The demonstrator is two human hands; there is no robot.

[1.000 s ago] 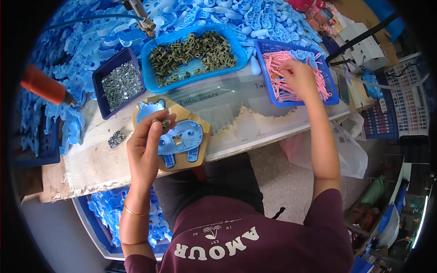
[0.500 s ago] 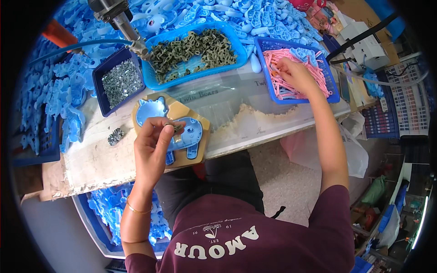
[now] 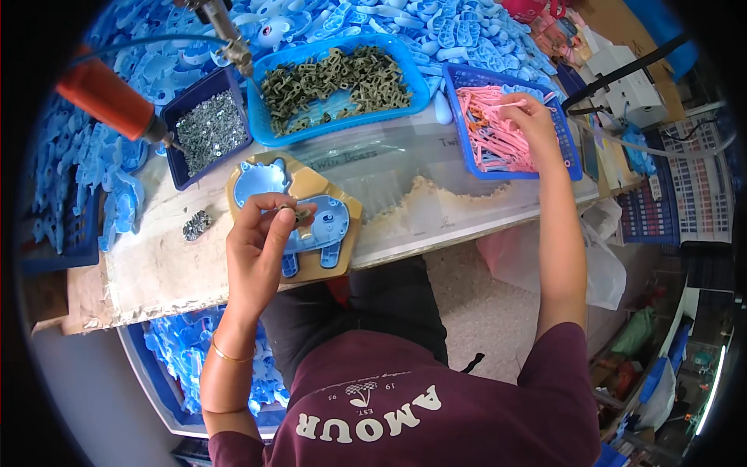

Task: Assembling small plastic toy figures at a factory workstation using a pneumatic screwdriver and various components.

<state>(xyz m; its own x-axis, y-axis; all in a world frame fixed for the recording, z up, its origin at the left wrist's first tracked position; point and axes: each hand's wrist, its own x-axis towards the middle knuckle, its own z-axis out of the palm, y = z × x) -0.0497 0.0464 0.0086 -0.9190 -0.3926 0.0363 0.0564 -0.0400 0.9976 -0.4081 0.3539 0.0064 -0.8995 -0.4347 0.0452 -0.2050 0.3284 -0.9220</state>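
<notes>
My left hand pinches a small olive-grey plastic part between thumb and fingers. Just beyond and beneath it, a tan fixture cradles a light-blue animal-shaped shell half; my fingers hide part of the shell. Over at the right, my right hand is at a blue basket filled with thin pink plastic sticks. Its fingers are closed on one pink stick, raised slightly above the others. Some orange and light-blue pieces lie among the sticks.
A bright-blue tray holds many olive-grey parts. Beside it stands a dark-blue bin of screws, with an orange power screwdriver hanging over it. A small screw pile lies on the table. Blue shells heap up behind.
My right hand has lifted a little and now has a pink stick in its fingers. My left hand stays almost in place with the olive-grey part. The orange screwdriver swings further into view.
</notes>
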